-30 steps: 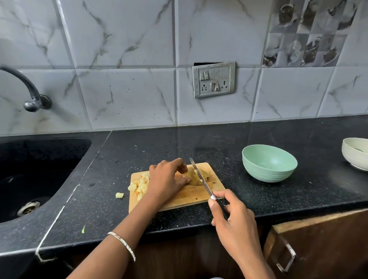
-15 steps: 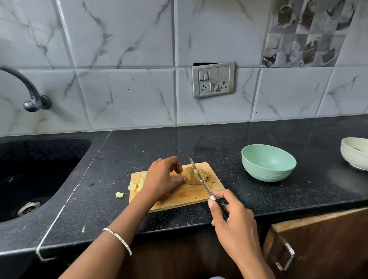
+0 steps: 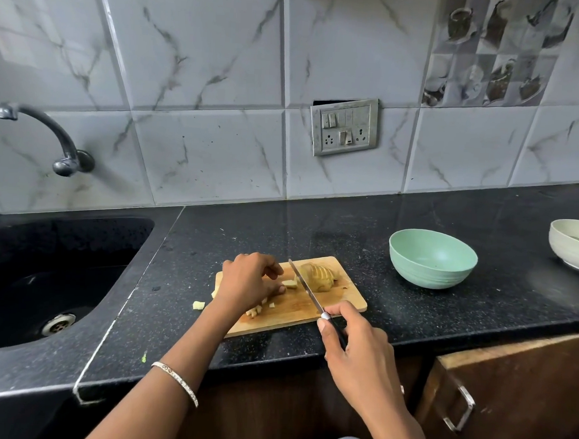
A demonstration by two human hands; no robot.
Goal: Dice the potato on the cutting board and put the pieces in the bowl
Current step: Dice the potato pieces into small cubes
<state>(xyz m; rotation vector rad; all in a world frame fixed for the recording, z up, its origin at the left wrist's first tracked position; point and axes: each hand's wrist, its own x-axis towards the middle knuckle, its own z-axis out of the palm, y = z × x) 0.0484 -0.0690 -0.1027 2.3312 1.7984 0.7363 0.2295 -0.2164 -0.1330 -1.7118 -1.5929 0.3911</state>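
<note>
Centre frame: right hand [image 3: 359, 348] grasps the knife [image 3: 307, 290] handle, blade beside the sliced potato [image 3: 318, 277] on the cutting board [image 3: 342, 297]; left hand [image 3: 246, 280] curls over diced pieces [image 3: 252, 311], grip undeterminable; green bowl [image 3: 433, 258] stands apart, right.

Right hand [image 3: 359, 353] grips a knife [image 3: 307, 290] beside the sliced potato [image 3: 322, 278] on a cutting board [image 3: 344, 301]; left hand [image 3: 248, 282] covers diced pieces [image 3: 254, 311].

potato [image 3: 319, 277] on cutting board [image 3: 347, 298] | bowl [image 3: 432, 259] right | sink [image 3: 54, 276] left
</note>
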